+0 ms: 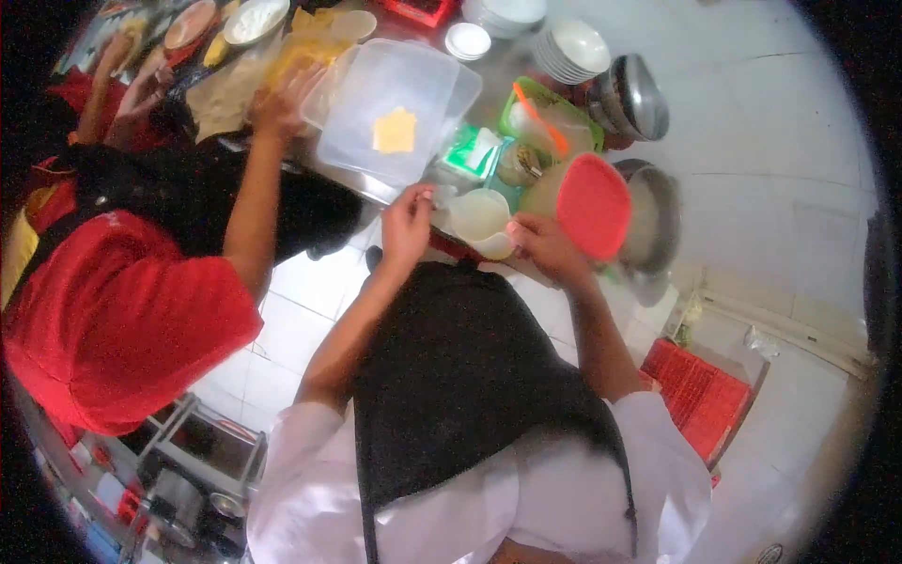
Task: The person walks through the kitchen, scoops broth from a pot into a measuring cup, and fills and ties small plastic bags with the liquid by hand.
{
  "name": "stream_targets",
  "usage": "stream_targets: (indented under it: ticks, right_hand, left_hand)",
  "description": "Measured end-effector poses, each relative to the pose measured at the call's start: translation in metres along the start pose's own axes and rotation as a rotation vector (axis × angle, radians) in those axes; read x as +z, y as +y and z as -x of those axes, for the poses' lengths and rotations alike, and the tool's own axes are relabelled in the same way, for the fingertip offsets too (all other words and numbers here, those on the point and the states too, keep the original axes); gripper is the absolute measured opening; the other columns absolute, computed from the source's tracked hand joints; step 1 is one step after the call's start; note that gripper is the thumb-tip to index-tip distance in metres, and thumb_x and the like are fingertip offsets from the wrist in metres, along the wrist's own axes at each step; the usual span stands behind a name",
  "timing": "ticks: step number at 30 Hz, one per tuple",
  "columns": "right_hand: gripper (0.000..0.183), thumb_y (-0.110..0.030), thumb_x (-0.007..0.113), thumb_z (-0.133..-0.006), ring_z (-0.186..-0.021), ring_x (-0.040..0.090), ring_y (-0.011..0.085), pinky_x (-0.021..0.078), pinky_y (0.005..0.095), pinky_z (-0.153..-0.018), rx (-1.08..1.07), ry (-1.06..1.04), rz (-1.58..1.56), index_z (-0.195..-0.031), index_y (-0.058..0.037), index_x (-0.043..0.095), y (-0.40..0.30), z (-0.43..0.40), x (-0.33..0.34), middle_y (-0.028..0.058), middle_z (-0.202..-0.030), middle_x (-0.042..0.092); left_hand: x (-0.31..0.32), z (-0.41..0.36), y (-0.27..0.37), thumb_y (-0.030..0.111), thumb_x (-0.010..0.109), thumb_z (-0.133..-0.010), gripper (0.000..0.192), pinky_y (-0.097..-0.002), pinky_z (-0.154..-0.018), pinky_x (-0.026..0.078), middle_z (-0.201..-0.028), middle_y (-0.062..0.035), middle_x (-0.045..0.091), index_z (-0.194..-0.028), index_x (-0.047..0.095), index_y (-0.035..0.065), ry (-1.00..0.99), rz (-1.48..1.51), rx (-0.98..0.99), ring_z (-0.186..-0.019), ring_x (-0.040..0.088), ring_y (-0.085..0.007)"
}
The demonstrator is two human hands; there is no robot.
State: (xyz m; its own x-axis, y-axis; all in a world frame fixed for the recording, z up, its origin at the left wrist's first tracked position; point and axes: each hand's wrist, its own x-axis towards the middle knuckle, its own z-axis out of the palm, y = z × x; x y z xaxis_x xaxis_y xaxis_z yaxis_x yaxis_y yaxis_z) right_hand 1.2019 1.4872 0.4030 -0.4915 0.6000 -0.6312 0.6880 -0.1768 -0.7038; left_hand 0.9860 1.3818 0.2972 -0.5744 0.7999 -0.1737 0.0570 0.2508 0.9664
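My left hand [409, 222] pinches a small translucent plastic piece [442, 197] at the left side of a pale plastic cup [480, 213]. Whether that piece is the cup's handle, I cannot tell. Fingers of my right hand [553, 247] grip the rim of a pale bowl [493, 248], which overlaps the cup's near side. Both vessels are at the counter's front edge, before my black apron. Just beyond them are a jar [519, 164] and a green and white packet [471, 149]. A red plastic lid [594, 206] stands tilted beside my right hand.
A translucent plastic box [352, 106] with a yellow piece [394, 130] lies ahead. A green basket [595, 130] holds an orange-handled utensil [539, 116]. Stacked white bowls [574, 49] and metal bowls [645, 106] line the wall. At left, a co-worker's arm [254, 183] reaches over the counter.
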Motion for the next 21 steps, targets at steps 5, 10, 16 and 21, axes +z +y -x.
stream_targets:
  ticks: [5,10,16,21]
  right_hand:
    - [0.037,-0.034,0.058,-0.103,-0.080,0.058,0.0134,0.0505,0.0324,-0.075,-0.069,-0.013,-0.136,-0.113,0.0002,0.068,0.026,-0.009,0.003,0.0032,-0.090,0.066]
    - [0.032,-0.032,0.057,-0.104,-0.078,0.054,0.0115,0.0478,0.0313,-0.073,-0.157,0.029,-0.233,-0.098,-0.0015,0.064,0.031,0.001,0.015,-0.0002,-0.084,0.060]
    - [0.030,-0.029,0.052,-0.109,-0.085,0.055,0.0106,0.0465,0.0295,-0.080,-0.315,0.298,-0.357,-0.099,-0.0028,0.063,0.100,-0.005,0.047,0.0001,-0.087,0.061]
    - [0.027,-0.027,0.054,-0.109,-0.088,0.057,0.0124,0.0477,0.0300,-0.082,-0.369,0.517,-0.494,-0.100,-0.0035,0.063,0.139,-0.023,0.067,0.0016,-0.091,0.064]
  left_hand:
    - [0.003,-0.002,-0.010,0.017,0.057,-0.104,0.022,-0.0269,-0.051,0.041,-0.070,-0.0011,0.061,-0.112,0.072,0.0043,-0.002,0.064,0.011,-0.054,0.050,-0.0063]
    - [0.002,0.001,0.002,0.017,0.055,-0.104,0.024,-0.0264,-0.051,0.041,-0.078,-0.0017,0.064,-0.114,0.072,0.0033,-0.049,0.170,-0.082,-0.055,0.051,-0.0070]
    - [-0.007,0.002,0.026,0.028,0.055,-0.104,0.032,-0.0248,-0.052,0.040,-0.097,-0.0059,0.069,-0.120,0.069,0.0028,-0.214,0.238,-0.245,-0.055,0.054,-0.0093]
    - [-0.010,-0.004,0.029,0.032,0.058,-0.103,0.036,-0.0238,-0.051,0.037,-0.101,-0.0063,0.068,-0.123,0.067,0.0034,-0.288,0.199,-0.253,-0.055,0.053,-0.0089]
